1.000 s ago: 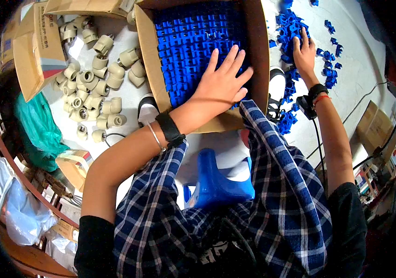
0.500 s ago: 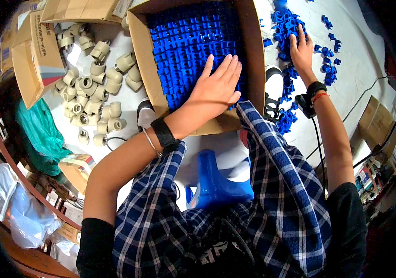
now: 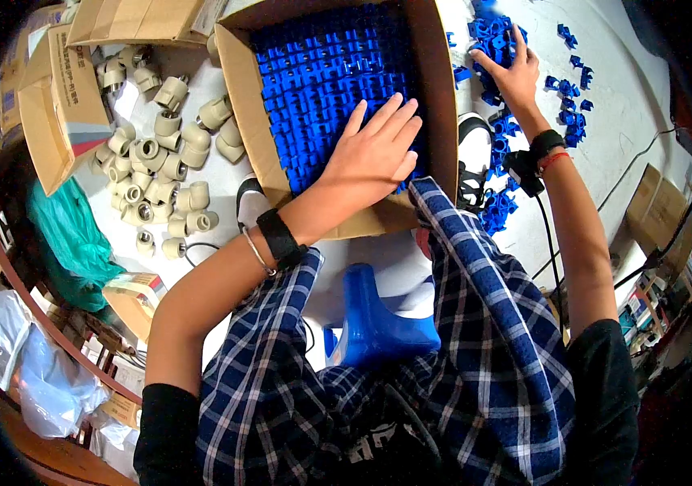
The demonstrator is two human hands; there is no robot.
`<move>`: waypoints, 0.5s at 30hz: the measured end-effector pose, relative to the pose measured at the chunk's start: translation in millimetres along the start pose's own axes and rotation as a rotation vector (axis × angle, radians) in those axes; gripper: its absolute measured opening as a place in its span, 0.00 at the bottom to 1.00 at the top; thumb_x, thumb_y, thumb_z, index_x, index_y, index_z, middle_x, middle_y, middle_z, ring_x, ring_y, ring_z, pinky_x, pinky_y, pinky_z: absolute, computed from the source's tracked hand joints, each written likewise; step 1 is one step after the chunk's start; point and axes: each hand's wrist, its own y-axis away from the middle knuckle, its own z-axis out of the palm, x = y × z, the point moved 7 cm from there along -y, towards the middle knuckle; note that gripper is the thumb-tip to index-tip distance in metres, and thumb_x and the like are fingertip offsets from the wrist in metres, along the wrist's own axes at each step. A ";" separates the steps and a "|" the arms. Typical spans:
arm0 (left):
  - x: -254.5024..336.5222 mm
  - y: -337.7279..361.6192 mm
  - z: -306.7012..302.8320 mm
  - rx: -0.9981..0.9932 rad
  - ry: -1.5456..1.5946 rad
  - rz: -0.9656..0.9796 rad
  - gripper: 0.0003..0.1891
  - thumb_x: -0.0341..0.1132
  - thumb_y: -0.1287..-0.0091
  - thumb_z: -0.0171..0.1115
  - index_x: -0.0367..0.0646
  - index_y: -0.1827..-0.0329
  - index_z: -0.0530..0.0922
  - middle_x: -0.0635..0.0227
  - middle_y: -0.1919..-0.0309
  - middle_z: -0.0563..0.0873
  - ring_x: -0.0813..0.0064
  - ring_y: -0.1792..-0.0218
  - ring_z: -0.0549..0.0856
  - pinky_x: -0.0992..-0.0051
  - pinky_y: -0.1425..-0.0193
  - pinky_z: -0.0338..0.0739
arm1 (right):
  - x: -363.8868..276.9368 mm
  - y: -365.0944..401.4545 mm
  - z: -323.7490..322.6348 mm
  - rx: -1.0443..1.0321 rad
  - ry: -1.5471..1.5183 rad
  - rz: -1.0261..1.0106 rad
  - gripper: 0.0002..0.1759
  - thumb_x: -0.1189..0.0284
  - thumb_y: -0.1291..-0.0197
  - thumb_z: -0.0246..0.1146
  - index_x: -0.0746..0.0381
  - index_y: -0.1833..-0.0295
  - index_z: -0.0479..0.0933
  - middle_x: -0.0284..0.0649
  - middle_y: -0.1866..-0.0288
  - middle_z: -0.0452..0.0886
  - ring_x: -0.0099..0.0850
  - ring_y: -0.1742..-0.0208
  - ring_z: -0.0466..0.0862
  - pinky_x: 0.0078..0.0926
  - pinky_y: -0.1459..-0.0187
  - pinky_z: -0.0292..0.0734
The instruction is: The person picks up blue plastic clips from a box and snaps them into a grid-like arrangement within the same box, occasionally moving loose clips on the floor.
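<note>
So the stuff's on a plain pale floor [image 3: 629,89]: open cardboard box [image 3: 435,105] in the middle, messy heap of beige pipe fittings [image 3: 195,152] left of it, loose blue clips [image 3: 491,36] piled and scattered off to the right, plus a blue stool [image 3: 378,324] down front.

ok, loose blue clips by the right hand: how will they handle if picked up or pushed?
The loose blue clips look like moulded plastic, so probably light and stiff. Their angular outlines suggest sliding rather than rolling on the floor. Heaped together by the right hand, they may snag and lift in clumps.
</note>
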 end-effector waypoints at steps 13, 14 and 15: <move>3.2 1.5 -21.8 0.167 0.129 0.058 0.16 0.35 0.39 0.57 0.40 0.50 0.76 0.58 0.43 0.77 0.58 0.38 0.72 0.60 0.34 0.65 | -12.2 3.7 1.5 -0.212 0.049 -0.036 0.35 0.53 0.51 0.68 0.57 0.40 0.67 0.54 0.47 0.76 0.47 0.47 0.79 0.39 0.47 0.75; 2.2 3.1 -25.0 0.188 0.144 0.055 0.15 0.34 0.40 0.58 0.39 0.51 0.77 0.58 0.44 0.78 0.58 0.38 0.73 0.61 0.35 0.66 | -12.9 6.0 2.3 -0.234 0.073 -0.034 0.34 0.53 0.50 0.68 0.57 0.41 0.67 0.54 0.49 0.78 0.48 0.49 0.80 0.39 0.48 0.75; 1.2 4.8 -27.4 0.201 0.148 0.049 0.14 0.33 0.40 0.58 0.41 0.51 0.77 0.58 0.45 0.79 0.58 0.39 0.74 0.61 0.35 0.66 | -12.8 7.0 0.6 -0.243 0.076 -0.027 0.31 0.53 0.49 0.66 0.57 0.43 0.68 0.52 0.54 0.81 0.48 0.52 0.82 0.40 0.50 0.76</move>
